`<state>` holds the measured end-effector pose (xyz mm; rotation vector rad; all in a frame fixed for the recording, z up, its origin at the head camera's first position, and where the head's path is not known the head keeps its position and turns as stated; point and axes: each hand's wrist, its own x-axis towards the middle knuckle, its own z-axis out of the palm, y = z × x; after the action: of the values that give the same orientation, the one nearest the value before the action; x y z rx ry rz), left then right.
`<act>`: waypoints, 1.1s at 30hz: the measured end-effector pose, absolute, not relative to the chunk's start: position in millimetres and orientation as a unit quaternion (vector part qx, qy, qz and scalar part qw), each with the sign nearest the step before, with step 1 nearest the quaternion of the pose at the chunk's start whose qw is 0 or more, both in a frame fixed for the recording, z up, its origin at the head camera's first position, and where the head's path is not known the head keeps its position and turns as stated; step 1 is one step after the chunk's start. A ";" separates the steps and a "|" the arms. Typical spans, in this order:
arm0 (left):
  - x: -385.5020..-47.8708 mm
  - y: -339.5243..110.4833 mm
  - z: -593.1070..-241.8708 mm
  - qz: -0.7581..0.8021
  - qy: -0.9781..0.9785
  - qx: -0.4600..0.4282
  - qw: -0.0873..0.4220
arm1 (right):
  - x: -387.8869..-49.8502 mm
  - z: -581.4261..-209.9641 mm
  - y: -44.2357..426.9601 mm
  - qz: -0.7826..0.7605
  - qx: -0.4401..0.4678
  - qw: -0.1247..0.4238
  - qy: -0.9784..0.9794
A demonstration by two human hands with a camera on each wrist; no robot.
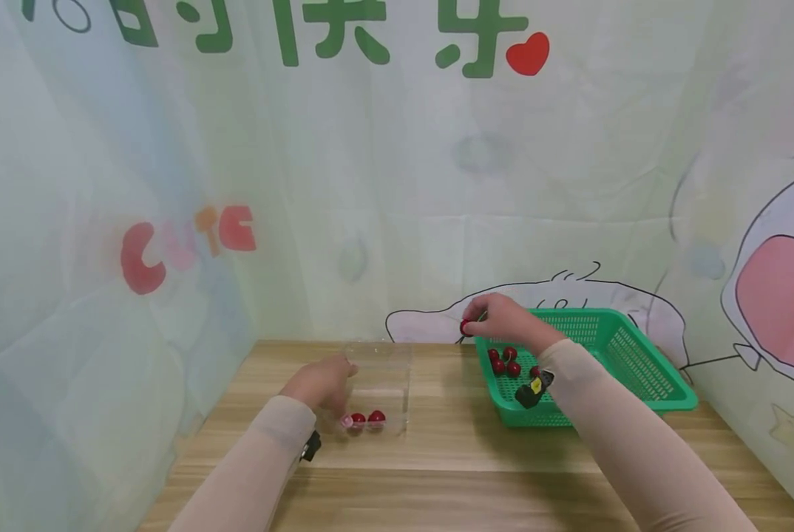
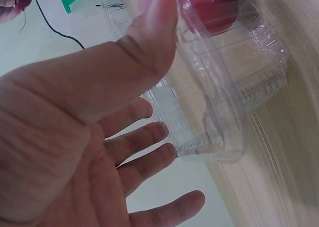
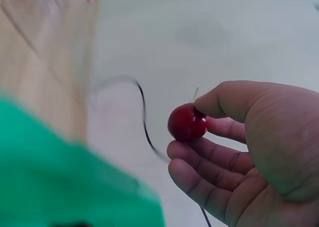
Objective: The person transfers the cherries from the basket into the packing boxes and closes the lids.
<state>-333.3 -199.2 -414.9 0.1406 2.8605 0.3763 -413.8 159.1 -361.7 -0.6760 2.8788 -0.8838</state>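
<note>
My right hand (image 1: 505,323) pinches a dark red cherry (image 3: 187,122) between thumb and fingers, above the left rim of a green plastic basket (image 1: 643,369). A thin stem rises from the cherry in the right wrist view. Several more cherries (image 1: 506,363) lie in the basket's left part; my right forearm hides some of its inside. At the left, my left hand (image 1: 322,380) rests along the side of a clear plastic box (image 1: 397,384), fingers loosely straight. Its thumb and fingertips (image 2: 162,129) lie against the box. Two cherries (image 1: 376,418) sit at the box's near end.
The box and the basket stand apart on a wooden tabletop (image 1: 437,488). A printed cloth (image 1: 397,185) hangs behind the table and along its sides. Each sleeve carries a small black device (image 1: 534,389) at the wrist.
</note>
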 end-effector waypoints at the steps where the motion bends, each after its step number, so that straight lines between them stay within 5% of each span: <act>1: -333.5 -199.5 -415.8 0.131 0.982 0.048 0.127 | -410.8 -364.0 149.7 -0.289 -0.230 0.034 0.929; 9: -333.3 -199.8 -418.0 0.134 0.982 0.036 0.131 | -381.6 -391.5 76.2 -0.253 -0.334 0.098 0.902; 16: -334.5 -199.4 -417.0 0.128 0.982 0.046 0.129 | -365.0 -421.8 33.6 -0.171 -0.401 0.102 0.894; 33: -335.9 -200.0 -415.6 0.135 0.981 0.045 0.129 | -358.6 -434.3 10.8 -0.119 -0.401 0.121 0.900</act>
<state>-335.9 -200.0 -415.6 0.1322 2.8532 0.3913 -358.6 10.8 -434.3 -1.1709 2.6301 -0.3463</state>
